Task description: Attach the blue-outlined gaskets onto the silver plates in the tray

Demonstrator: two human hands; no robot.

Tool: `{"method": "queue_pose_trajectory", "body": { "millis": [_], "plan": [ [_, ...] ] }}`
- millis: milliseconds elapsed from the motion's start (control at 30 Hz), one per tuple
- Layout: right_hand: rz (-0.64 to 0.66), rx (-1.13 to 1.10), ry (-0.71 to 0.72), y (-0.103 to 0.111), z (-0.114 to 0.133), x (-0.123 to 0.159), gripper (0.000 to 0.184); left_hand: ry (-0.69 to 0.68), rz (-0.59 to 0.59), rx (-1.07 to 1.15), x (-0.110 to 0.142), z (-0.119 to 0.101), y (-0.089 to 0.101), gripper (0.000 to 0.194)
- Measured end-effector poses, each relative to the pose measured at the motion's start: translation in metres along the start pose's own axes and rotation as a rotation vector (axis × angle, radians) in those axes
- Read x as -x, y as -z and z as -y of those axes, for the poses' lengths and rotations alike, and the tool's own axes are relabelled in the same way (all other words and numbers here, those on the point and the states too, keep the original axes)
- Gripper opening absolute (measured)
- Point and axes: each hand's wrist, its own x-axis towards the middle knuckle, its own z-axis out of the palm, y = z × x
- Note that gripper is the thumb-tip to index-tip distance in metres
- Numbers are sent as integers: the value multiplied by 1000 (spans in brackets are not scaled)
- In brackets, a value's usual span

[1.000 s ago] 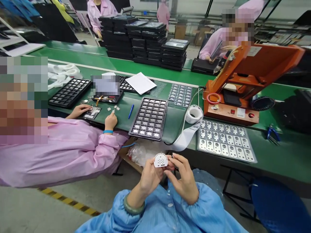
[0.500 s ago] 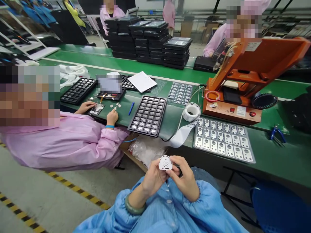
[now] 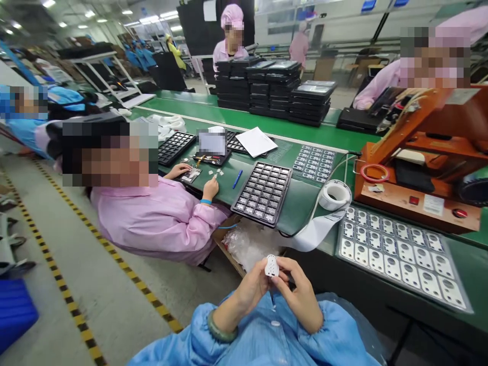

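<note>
White piece [image 3: 272,266] between left grip [image 3: 249,288] and right [image 3: 301,288]

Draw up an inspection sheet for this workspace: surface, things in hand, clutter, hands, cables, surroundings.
Surface: green bench top, bearing trays, sheets and a machine.
Things in hand: small white perforated part, held in front of the bench edge.
Clutter: black compartment tray, blue pen and label roll, its loose strip draping over the front edge; sheet of silver plates to its right.
Hands: left hand and right hand both hold the part by the fingers.
Cables: dark cable near the front edge; its full path is unclear.
Surroundings: orange machine at right; pink-clad co-worker at left.
</note>
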Motion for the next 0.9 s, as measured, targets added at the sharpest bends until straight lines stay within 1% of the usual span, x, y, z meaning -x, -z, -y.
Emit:
{"method": "queue_pose_trajectory", "body": {
  "millis": [100, 200, 300, 367, 433, 567, 700, 800, 900],
  "plan": [
    [8, 19, 33, -18, 0, -8, 24, -52, -58, -51, 4, -10, 16, 54],
    [19, 32, 63, -35, 2, -17, 29, -111, -98, -122, 5, -22, 30, 50],
    [26, 34, 78, -49, 7, -26, 34, -151, -119, -191, 2, -34, 41, 55],
    [24, 26, 76, -57, 11, -32, 33, -170, -129, -232, -2, -40, 48, 56],
    [24, 14, 64, -64, 15, -36, 30, -182, -140, -267, -5, -44, 56, 54],
    [29, -9, -2, -79, 18, -38, 27, -174, -167, -314, -11, -43, 75, 53],
    [67, -31, -111, -90, 15, -40, 25, -138, -205, -321, -17, -36, 92, 52],
    [154, -45, -186, -91, 8, -48, 21, -126, -267, -296, -21, -34, 99, 53],
    [293, -66, -220, -86, -5, -63, 20, -123, -357, -234, -27, -33, 103, 55]
  ]
}}
